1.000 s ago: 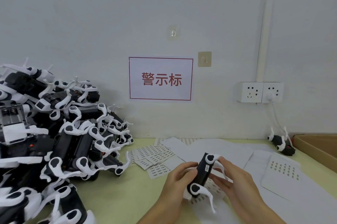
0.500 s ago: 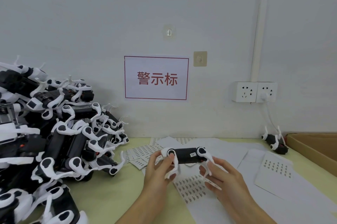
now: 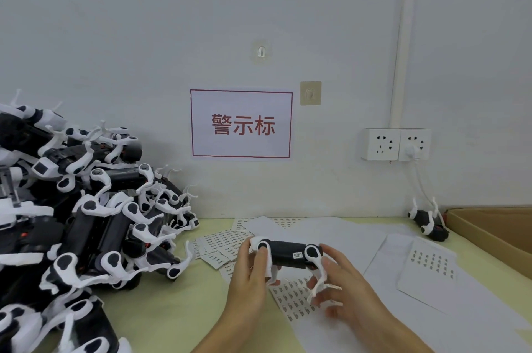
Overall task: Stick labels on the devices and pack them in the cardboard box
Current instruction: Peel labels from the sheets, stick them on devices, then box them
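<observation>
Device (image 3: 288, 253) held level above the desk (image 3: 178, 303), label (image 3: 298, 255) already on its side.
Left hand (image 3: 250, 272) grips one end with curled fingers; right hand (image 3: 342, 286) pinches a white leg at the other. Next, I judge: carry it right to the cardboard box (image 3: 495, 234), whose inside is cut off. Label print is unreadable.

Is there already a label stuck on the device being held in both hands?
Yes, a small white label sits on the black body of the held device, near its right end.

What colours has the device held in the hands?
The device has a black body with white legs, seen in the head view.
</observation>
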A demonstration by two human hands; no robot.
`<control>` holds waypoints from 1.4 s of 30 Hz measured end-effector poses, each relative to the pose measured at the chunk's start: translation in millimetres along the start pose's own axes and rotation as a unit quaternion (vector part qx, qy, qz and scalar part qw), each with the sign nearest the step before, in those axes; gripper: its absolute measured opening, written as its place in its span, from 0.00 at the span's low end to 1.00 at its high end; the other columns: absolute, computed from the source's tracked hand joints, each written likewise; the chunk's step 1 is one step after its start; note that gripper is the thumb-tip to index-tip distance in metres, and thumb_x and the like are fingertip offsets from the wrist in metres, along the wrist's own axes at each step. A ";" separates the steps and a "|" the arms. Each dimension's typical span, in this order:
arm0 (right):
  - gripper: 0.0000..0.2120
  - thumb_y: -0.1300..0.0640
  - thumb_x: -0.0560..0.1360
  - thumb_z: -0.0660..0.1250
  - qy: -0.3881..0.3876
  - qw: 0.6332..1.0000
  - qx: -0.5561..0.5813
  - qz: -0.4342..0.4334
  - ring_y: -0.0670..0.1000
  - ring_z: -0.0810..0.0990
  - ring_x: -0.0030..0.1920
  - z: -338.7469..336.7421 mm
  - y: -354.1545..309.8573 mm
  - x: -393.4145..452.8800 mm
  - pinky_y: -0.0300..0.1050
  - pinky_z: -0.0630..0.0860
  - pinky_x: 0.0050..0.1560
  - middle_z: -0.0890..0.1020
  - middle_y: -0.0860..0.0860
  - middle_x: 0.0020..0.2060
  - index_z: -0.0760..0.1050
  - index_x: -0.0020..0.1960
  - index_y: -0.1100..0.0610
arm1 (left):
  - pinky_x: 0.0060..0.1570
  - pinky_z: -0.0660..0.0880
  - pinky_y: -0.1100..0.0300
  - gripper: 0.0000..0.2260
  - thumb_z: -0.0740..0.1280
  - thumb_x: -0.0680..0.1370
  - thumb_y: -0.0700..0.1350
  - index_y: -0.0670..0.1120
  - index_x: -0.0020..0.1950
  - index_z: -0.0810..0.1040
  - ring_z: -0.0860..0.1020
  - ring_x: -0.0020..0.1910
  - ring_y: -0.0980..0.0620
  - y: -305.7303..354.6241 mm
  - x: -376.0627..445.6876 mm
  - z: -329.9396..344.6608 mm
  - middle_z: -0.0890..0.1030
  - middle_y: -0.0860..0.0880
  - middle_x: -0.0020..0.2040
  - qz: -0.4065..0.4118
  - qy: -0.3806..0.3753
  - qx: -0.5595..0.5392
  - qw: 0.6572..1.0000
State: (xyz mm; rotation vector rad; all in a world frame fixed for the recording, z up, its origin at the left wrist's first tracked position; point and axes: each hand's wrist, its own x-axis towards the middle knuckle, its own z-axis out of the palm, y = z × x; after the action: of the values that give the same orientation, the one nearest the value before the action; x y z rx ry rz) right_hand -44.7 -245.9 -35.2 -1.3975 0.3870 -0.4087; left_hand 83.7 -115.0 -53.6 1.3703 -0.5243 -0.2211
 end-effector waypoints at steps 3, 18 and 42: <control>0.21 0.33 0.70 0.65 -0.020 0.999 -0.037 0.012 0.56 0.81 0.36 -4.0 -2.1 -0.4 0.40 0.70 0.32 0.84 0.59 0.39 0.83 0.44 0.50 | 0.47 0.80 0.64 0.11 0.58 0.85 0.49 0.57 0.67 0.71 0.82 0.51 0.58 1.4 -4.2 0.7 0.84 0.59 0.49 0.030 -0.026 0.035 0.999; 0.28 0.35 0.67 0.61 0.052 0.984 -0.160 -0.065 0.52 0.66 0.35 0.2 -13.4 -1.1 0.47 0.60 0.39 0.66 0.49 0.30 0.66 0.37 0.62 | 0.42 0.80 0.60 0.10 0.61 0.83 0.43 0.58 0.58 0.75 0.81 0.52 0.56 10.5 -17.0 16.1 0.80 0.53 0.55 0.012 -0.010 0.046 0.999; 0.18 0.51 0.76 0.66 0.223 0.922 0.294 -0.120 0.66 0.84 0.51 -241.4 -83.5 -87.6 0.52 0.81 0.39 0.84 0.60 0.38 0.74 0.60 0.62 | 0.69 0.56 0.71 0.15 0.62 0.81 0.55 0.70 0.66 0.66 0.60 0.73 0.65 -4.9 -36.1 271.7 0.62 0.67 0.71 0.280 -0.423 0.369 0.779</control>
State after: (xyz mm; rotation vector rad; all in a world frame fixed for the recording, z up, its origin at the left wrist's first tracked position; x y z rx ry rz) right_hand -243.6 -421.0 17.3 -0.7525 0.4166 -0.9701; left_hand -76.6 -336.8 -37.4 1.7469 -1.9102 -0.1284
